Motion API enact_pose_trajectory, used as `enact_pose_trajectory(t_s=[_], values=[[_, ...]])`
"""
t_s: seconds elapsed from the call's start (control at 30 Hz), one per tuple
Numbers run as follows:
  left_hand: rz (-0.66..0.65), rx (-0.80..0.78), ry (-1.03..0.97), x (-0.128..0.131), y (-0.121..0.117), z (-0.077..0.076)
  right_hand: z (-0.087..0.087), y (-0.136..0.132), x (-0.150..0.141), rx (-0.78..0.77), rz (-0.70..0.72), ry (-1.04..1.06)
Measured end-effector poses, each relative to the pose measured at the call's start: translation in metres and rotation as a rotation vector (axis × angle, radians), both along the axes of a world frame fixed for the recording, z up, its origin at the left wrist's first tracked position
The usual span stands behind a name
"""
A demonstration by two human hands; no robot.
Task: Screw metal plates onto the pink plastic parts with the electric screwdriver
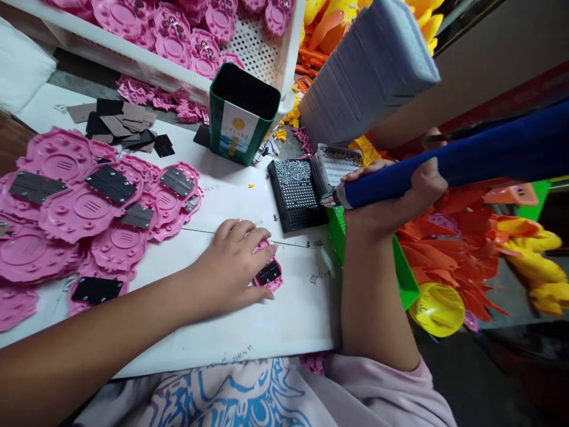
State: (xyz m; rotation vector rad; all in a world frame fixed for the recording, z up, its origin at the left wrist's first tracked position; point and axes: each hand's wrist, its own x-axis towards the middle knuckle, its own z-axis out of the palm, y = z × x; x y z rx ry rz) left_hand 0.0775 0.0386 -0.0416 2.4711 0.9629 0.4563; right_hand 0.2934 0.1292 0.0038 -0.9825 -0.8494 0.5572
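My left hand [235, 261] lies on the white table [249, 332], fingers curled over a pink plastic part [269, 274] with a dark plate on it, pressing it down. My right hand [395, 193] is wrapped round a blue electric screwdriver [466, 157], held level with its metal tip pointing left toward a black screw tray [297, 193] full of small screws.
Pink parts with dark plates [102, 201] are piled at the left. Loose dark plates [120, 124] lie behind them. A green tin [242, 112] stands mid-table, with a white basket of pink parts [200, 41] behind it. Orange and yellow plastic parts [466, 255] fill the right side.
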Motion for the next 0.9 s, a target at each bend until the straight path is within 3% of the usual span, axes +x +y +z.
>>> enact_pose_trajectory(t_s=[0.23, 0.37, 0.47, 0.57, 0.9], values=[[-0.008, -0.012, 0.010, -0.001, 0.001, 0.004, 0.022, -0.016, -0.002, -0.022, -0.012, 0.035], [-0.004, 0.023, 0.032, 0.000, 0.001, 0.002, 0.030, -0.049, -0.010, -0.044, 0.219, 0.011], [0.001, 0.043, 0.029, 0.001, 0.001, 0.001, 0.027, -0.071, -0.012, -0.080, 0.430, 0.029], [-0.006, 0.051, 0.028, 0.001, 0.001, 0.001, 0.021, -0.082, -0.014, -0.090, 0.546, 0.043], [-0.012, 0.036, 0.042, 0.002, 0.003, 0.005, 0.010, -0.087, -0.019, -0.082, 0.673, 0.027]])
